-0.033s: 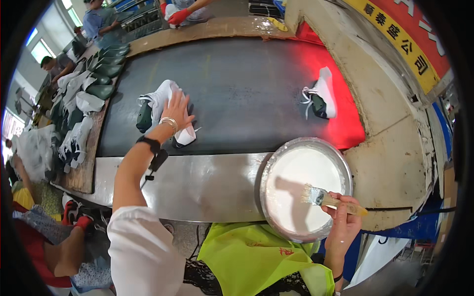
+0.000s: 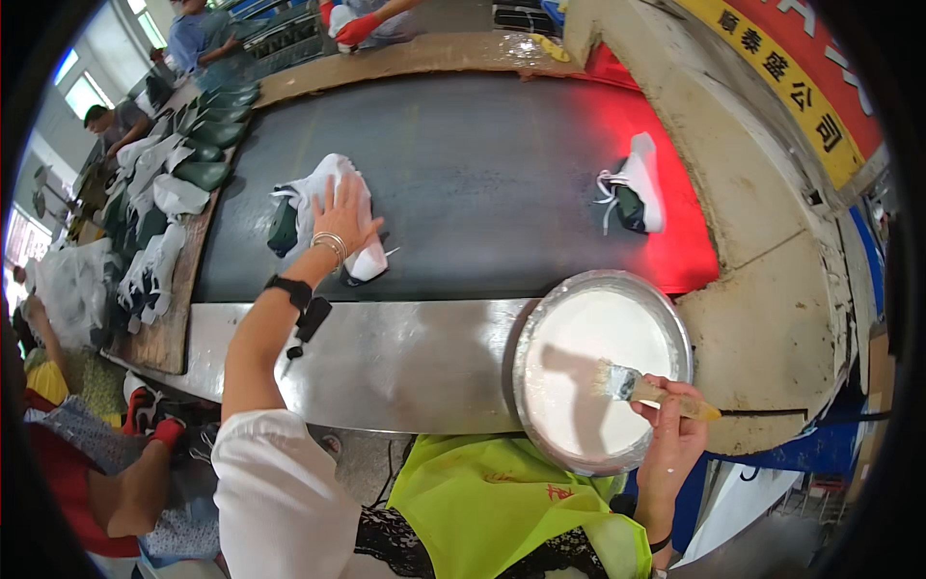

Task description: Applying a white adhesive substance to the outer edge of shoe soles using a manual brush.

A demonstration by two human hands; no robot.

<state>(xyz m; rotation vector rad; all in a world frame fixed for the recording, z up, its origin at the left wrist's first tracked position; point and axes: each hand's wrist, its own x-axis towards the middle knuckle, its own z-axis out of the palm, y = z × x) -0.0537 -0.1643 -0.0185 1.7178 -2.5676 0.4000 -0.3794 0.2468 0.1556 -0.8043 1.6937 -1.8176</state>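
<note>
My left hand (image 2: 340,219) lies with fingers spread on white shoe uppers (image 2: 307,198) on the dark belt. Dark green forms show inside them, and part of the uppers is hidden beneath the hand. My right hand (image 2: 672,425) grips the wooden handle of a flat paintbrush (image 2: 648,388). The brush's bristles are over a round metal basin (image 2: 521,386) of white liquid (image 2: 608,338); whether they touch it I cannot tell. Farther right on the belt stands one white shoe upper (image 2: 644,179) with loose laces and a dark green form.
Dark belt (image 2: 463,183) runs behind a metal ledge (image 2: 415,372). A red glow falls on its right end, beside a beige machine housing (image 2: 762,261). Green forms (image 2: 204,174) and white uppers crowd a wooden board at left. Other people work at left and across the belt.
The whole view has shifted slightly to the right. Both hands keep nearly the same places, the left on the uppers and the right with the paintbrush over the basin.
</note>
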